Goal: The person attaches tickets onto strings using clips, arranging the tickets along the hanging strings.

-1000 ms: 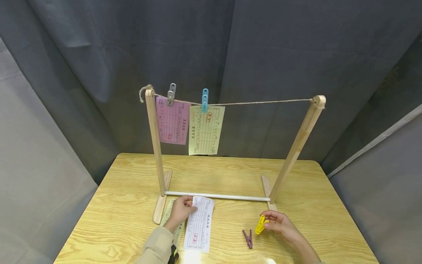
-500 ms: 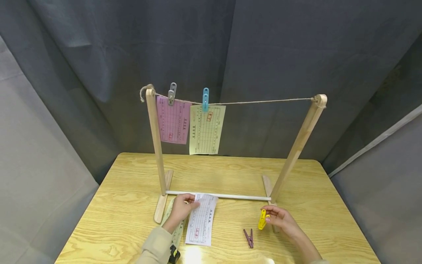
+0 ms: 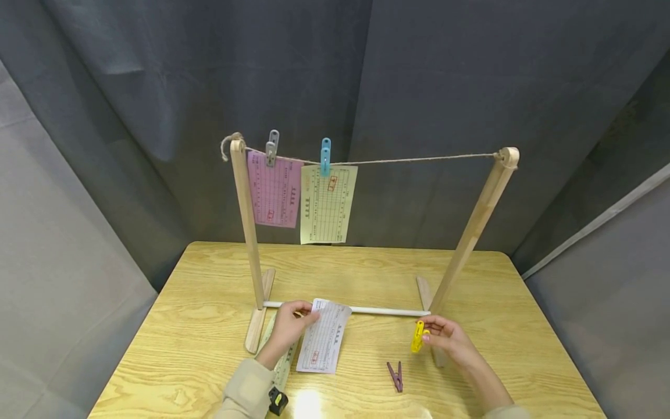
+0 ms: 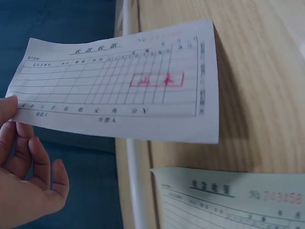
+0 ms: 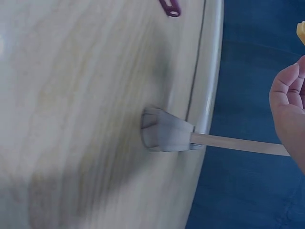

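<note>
My left hand [image 3: 289, 327] pinches a white printed form slip [image 3: 325, 338] by its upper left edge, between thumb and fingers. In the left wrist view the slip [image 4: 109, 86] hangs above the table, a red stamp on it. Below lies a pale green slip [image 3: 283, 368], partly hidden by the left arm. My right hand [image 3: 451, 342] holds a yellow clothespin [image 3: 417, 337] near the rack's right foot; only a corner of that clothespin [image 5: 301, 32] shows in the right wrist view. A purple clothespin [image 3: 396, 378] lies on the table, left of the right hand.
A wooden rack with left post [image 3: 247, 233] and right post [image 3: 475, 227] carries a string [image 3: 408, 160]. From it hang a pink slip [image 3: 274, 192] under a grey clothespin [image 3: 271, 149] and a yellow-green slip [image 3: 328, 209] under a blue clothespin [image 3: 325, 157]. A white rod [image 3: 387, 311] joins the feet.
The left hand has raised the white slip and moved it slightly right and away from me. The right hand has lifted the yellow clothespin a little, also farther from me.
</note>
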### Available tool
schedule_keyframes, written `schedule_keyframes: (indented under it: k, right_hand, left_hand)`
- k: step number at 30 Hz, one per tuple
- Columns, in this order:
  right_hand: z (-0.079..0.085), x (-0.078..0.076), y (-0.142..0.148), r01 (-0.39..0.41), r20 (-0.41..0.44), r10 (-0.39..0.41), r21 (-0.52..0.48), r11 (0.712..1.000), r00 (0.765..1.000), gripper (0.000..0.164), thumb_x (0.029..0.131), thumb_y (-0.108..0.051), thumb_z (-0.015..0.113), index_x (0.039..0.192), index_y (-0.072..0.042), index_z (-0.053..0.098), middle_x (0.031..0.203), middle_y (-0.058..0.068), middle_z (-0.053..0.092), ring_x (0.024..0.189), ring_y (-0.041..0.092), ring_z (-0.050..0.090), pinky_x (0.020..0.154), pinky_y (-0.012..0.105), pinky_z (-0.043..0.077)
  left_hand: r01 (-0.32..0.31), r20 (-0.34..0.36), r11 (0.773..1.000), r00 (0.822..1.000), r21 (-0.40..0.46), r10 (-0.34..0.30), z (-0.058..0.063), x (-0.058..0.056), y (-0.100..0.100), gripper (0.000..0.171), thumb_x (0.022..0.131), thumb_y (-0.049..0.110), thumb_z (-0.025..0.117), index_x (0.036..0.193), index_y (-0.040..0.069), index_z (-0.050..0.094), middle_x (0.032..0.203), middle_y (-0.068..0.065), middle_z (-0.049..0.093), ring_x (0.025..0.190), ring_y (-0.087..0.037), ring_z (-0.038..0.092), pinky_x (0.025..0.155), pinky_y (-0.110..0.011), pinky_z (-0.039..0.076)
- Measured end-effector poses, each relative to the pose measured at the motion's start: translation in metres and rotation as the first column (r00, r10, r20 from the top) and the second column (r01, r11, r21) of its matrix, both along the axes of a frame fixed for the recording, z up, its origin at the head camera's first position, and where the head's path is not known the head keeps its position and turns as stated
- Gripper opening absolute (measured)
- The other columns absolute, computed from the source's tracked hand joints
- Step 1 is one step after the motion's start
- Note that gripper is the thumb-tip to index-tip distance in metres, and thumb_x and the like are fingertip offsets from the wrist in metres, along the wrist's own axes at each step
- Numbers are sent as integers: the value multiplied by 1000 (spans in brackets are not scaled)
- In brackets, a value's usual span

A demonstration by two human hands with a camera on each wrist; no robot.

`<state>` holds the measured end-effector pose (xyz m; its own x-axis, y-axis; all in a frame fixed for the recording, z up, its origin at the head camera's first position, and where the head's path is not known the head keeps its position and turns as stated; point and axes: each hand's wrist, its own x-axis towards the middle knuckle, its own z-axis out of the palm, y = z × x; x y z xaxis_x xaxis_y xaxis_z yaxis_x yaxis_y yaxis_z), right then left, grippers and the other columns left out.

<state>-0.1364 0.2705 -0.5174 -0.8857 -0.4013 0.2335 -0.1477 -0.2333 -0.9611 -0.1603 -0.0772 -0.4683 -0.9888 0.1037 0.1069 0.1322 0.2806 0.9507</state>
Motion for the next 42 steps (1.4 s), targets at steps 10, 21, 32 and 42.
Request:
schedule_keyframes:
  k: [10, 21, 32, 42]
  right_hand:
    - [17, -5, 0, 12, -33, -11, 11, 1000, 999, 31, 83, 14, 49, 109, -1, 57, 98, 1, 61, 87, 8, 58, 73, 21, 50]
    - [40, -8, -4, 21, -106, -22, -11, 1000, 994, 34, 84, 16, 47, 111, -2, 57, 100, 1, 62, 88, 8, 58, 74, 20, 49]
    - [66, -12, -4, -17, -216, -1, -81, 997, 976, 36, 84, 19, 43, 114, 2, 55, 100, 4, 62, 86, 11, 59, 71, 22, 50]
    - [91, -20, -8, -51, -300, 21, -90, 995, 954, 36, 83, 20, 44, 115, 6, 54, 100, 7, 61, 85, 13, 59, 70, 23, 50]
  left_hand:
    - [53, -23, 997, 998, 58, -51, 12, 0, 1, 8, 77, -7, 64, 83, -13, 63, 77, -22, 62, 67, -16, 55, 61, -19, 45]
    - [88, -81, 993, 993, 75, -82, 23, -3, 3, 8, 78, -6, 64, 84, -11, 63, 79, -19, 63, 69, -18, 56, 63, -20, 47]
    - [121, -159, 986, 982, 111, -102, 25, -17, 6, 8, 78, -2, 67, 85, -6, 66, 80, -14, 65, 68, -11, 56, 61, -21, 48]
    - [135, -243, 983, 965, 128, -101, 53, -18, 10, 8, 78, -4, 66, 85, -8, 65, 79, -16, 64, 68, -11, 56, 65, -23, 47]
